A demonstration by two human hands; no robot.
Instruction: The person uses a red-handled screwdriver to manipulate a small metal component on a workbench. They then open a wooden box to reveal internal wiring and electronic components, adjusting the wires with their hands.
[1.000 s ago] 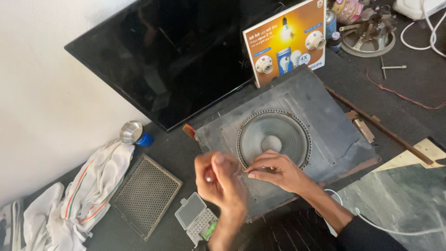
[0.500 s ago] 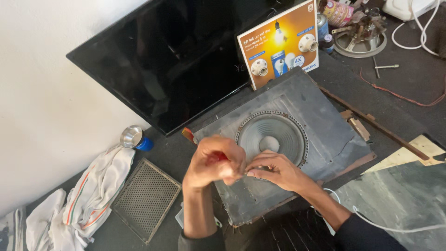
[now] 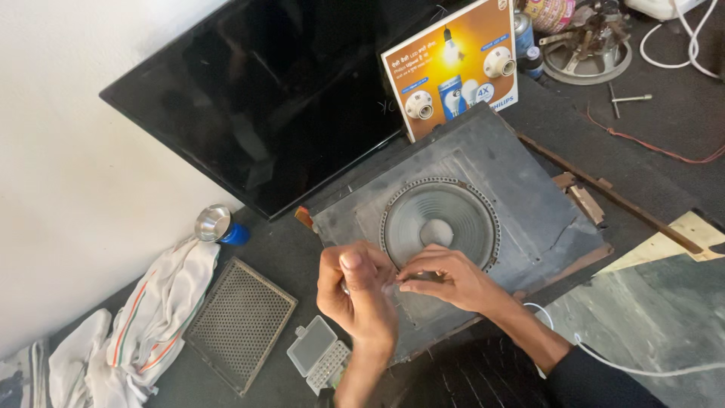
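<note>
We are holding both hands over the near edge of the round speaker.

Our left hand [image 3: 361,296] is curling almost closed around something tiny and shiny; we cannot tell what. Our right hand [image 3: 445,276] is pinching its fingertips together by the rim of the speaker [image 3: 440,220], which is sitting in the flat grey panel [image 3: 521,200]. The cone is looking thin and easy to dent, so we are thinking the stiff rim is safer to grab.

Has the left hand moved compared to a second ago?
Yes. The left hand has risen from beside the small clear case up toward the speaker cone, meeting the right hand.
</note>
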